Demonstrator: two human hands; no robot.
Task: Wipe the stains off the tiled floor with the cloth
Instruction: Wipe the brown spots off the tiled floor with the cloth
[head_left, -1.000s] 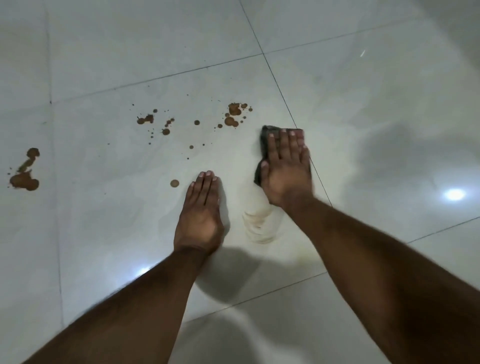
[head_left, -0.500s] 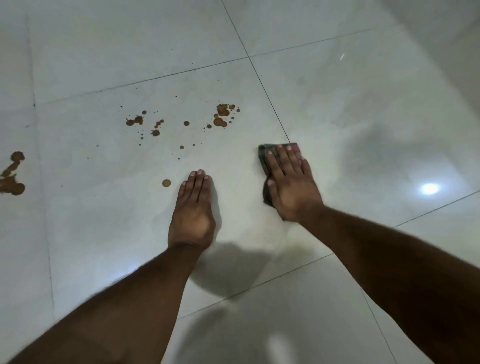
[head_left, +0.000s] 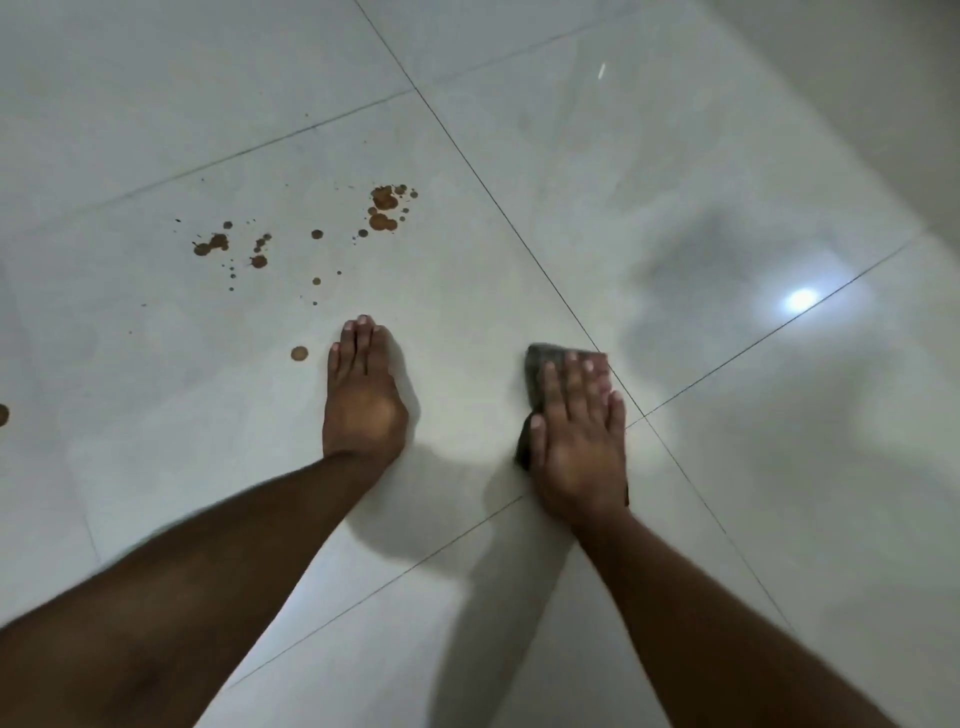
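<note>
My right hand (head_left: 579, 436) lies flat with straight fingers on a dark grey cloth (head_left: 540, 361), pressing it onto the white tiled floor (head_left: 467, 291) beside a grout line. Only the cloth's far end and left edge show past the hand. My left hand (head_left: 363, 395) rests flat on the tile, fingers straight and together, holding nothing. Brown stains dot the tile beyond the left hand: a cluster (head_left: 385, 208) at the far middle, scattered spots (head_left: 213, 244) to its left, and a single round drop (head_left: 299, 354) just left of the left fingertips.
Another brown stain (head_left: 2, 414) shows at the left frame edge. Glossy tiles reflect a ceiling light (head_left: 802, 300) on the right. Grout lines cross near my right hand.
My right hand has slid the cloth toward me along the tile. The smear seen near the cloth a second ago is gone. The left hand stays planted.
</note>
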